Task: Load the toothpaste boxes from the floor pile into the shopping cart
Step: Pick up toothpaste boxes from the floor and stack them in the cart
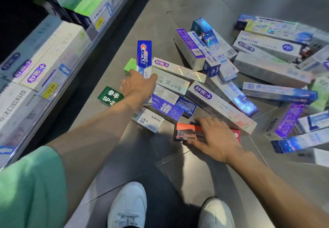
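Toothpaste boxes (220, 78) scattered thick across the grey floor tiles (142, 156), dozens by the look of it, so most of the loading judged still ahead. No shopping cart anywhere in view; no telling how many boxes already inside.

Left hand (138, 83) wrapped round the lower end of a blue Crest box (144, 55), fingers and thumb curled on it, box standing upright above the fist. Just under and to the left of that grip, a green SP-2 box (109, 96); to its right, a white-and-purple holographic box (178, 68) flat on the heap.

Right hand (215, 137) lying over a red box (190, 132), fingers stretched forward across its top; whether gripping or merely resting, cannot tell. Beyond those fingertips, a long white box (220, 105) angled away.

Stocked store shelf (44, 58) with yellow price tags off to the left of both hands. White sneakers (130, 204) below, near the bottom edge.
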`<state>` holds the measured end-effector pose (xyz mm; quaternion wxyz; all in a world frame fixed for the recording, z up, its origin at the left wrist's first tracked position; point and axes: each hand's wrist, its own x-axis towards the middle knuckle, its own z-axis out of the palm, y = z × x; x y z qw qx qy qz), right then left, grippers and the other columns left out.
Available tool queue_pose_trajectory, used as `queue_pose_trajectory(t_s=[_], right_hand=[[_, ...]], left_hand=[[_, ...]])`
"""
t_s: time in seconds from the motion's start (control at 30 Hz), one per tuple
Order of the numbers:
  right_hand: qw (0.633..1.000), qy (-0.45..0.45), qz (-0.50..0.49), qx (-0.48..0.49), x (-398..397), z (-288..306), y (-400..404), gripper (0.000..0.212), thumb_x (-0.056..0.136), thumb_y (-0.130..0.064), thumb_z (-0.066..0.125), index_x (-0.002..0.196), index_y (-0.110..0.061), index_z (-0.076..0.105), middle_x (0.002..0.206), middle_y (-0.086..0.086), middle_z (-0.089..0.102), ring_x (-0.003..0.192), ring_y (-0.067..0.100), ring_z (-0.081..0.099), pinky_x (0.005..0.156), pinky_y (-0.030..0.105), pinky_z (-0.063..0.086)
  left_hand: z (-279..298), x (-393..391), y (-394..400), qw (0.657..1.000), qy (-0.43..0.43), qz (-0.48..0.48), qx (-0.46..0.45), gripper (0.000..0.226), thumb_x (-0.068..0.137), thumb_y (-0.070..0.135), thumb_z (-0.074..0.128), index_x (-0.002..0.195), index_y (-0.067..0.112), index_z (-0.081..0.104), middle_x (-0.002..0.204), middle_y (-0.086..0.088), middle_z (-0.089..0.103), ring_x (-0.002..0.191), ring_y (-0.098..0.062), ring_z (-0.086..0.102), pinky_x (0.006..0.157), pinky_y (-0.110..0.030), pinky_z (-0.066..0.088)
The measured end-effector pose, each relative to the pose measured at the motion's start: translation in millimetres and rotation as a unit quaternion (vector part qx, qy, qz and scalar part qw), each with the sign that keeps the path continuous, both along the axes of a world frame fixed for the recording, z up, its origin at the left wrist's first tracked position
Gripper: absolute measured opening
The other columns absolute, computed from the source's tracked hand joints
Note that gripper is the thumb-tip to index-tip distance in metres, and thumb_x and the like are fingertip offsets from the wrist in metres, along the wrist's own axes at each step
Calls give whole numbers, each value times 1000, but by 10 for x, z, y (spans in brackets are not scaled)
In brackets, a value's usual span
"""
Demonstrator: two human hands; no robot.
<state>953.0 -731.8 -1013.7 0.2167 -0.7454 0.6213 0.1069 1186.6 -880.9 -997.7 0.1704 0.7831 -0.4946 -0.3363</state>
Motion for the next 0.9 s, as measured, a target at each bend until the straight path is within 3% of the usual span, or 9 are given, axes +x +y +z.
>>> queue_pose_trajectory(t_s=[0.13,0.27,0.43,0.53,0.67,0.77,0.9], right_hand=[[1000,4,4,16,-28,-57,23,79,81,-77,52,143,-30,38,138,-3,53,127,23,50,109,41,39],[998,47,7,32,-17,-69,41,62,86,-51,62,139,-29,40,135,0,52,123,25,49,105,38,39],[999,3,-17,48,-7,-35,106,58,83,-57,62,130,-26,47,123,1,55,115,26,53,91,35,46],[997,-51,-33,48,22,37,166,56,80,-61,64,119,-25,47,109,2,55,102,28,58,80,35,48],[988,-123,-82,34,86,235,239,50,82,-56,71,112,-24,46,101,0,49,94,28,56,72,34,38],[963,-209,-168,9,91,542,175,51,80,-47,78,112,-21,48,104,-1,50,96,24,53,72,32,31],[892,-320,-317,-36,147,1238,-15,50,76,-45,82,108,-28,47,101,-6,60,89,15,57,69,31,39]], left_hand=[[0,45,194,987,152,5,-58,53,83,52,71,112,22,38,115,2,66,100,-16,69,88,-47,59],[47,61,368,980,183,-23,-72,44,91,32,73,117,22,39,107,10,63,85,0,65,71,-23,54],[124,133,473,969,240,-31,-42,43,89,35,75,118,21,46,114,1,71,96,-16,74,87,-49,60],[199,164,527,968,244,-39,-33,48,89,36,76,122,19,46,114,1,71,95,-15,74,86,-50,61],[340,144,598,969,240,-48,-32,47,90,31,75,121,19,42,114,2,69,95,-13,74,87,-46,61],[579,108,627,967,247,-53,-31,46,89,28,76,118,22,40,116,0,68,97,-14,73,86,-45,61],[1205,3,661,960,271,-59,-27,42,90,30,74,112,25,39,110,4,68,91,-10,74,77,-34,63]])
